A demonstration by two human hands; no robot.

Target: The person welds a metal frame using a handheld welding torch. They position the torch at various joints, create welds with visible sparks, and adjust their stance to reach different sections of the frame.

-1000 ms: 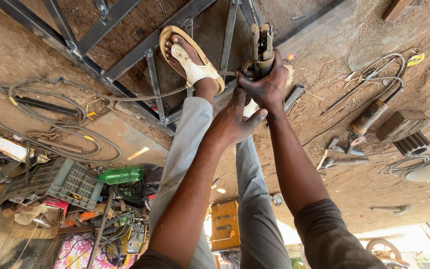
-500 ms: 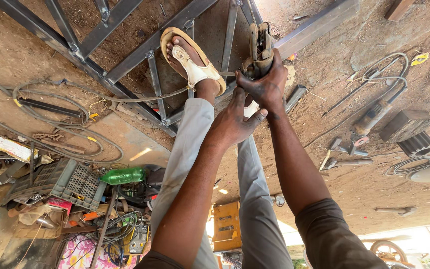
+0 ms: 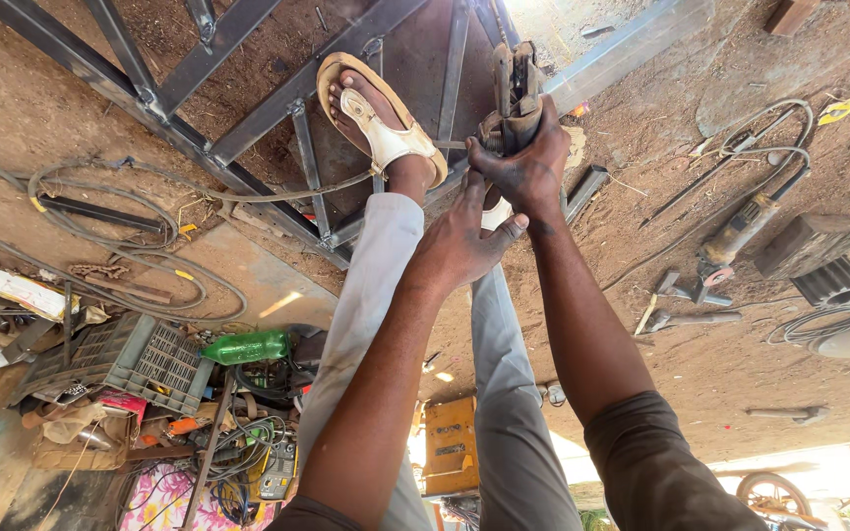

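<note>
Grinder (image 3: 516,93) gripped by right hand (image 3: 523,167), fingers wrapped tight; left hand (image 3: 459,241) fingers loosely curled at right wrist.
Metal frame (image 3: 248,118) bars crowd both sides; sandalled foot (image 3: 376,123) just beside. Pose unchanged.

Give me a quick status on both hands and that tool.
Right hand gripping the power tool on the metal frame. Left hand braced at right wrist. Sandalled foot on frame, beside the tool.
</note>
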